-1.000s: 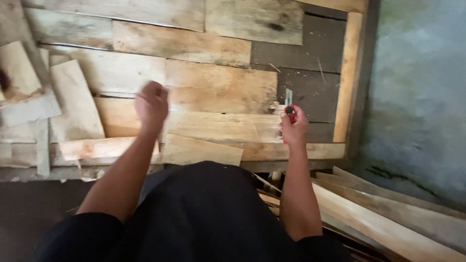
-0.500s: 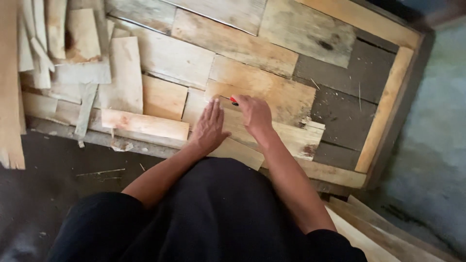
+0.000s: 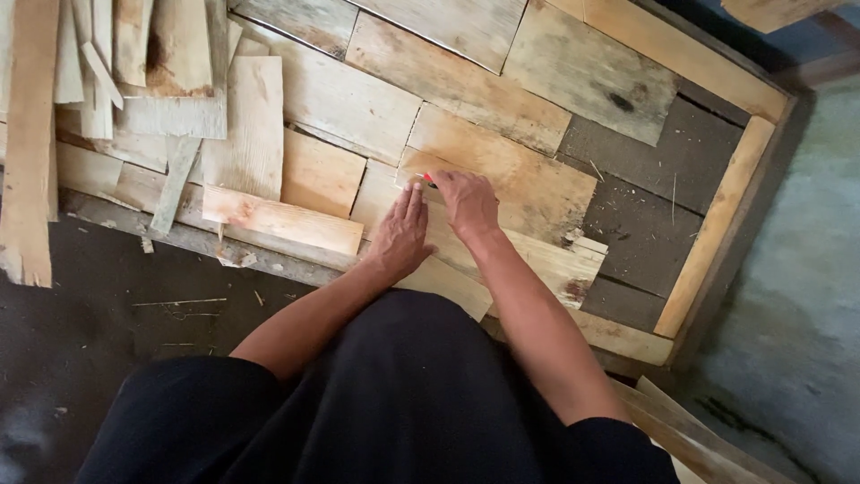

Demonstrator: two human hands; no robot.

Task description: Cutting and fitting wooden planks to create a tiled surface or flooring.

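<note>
While the wooden frame lies filled with boards | top plank under both hands | left hand flat, fingers spread, pressing plank | right hand pinching red marker, tip on plank

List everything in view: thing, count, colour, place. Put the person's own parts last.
Board under the hands: one, pale tan, centre of the frame.
Fitted boards: several, tan to grey, laid side by side inside the frame.
Wooden frame: one, light wood, its rail running down the right.
Dark backing: grey-brown, bare where no boards lie, right of centre.
Loose offcuts: a pile, pale wood, upper left.
Long plank: one, tan, far left edge.
Floor: dark grey, lower left.
Red marker: one, only its tip visible at the right hand.
Left hand: flat on the board.
Right hand: grip closed on the marker.
</note>
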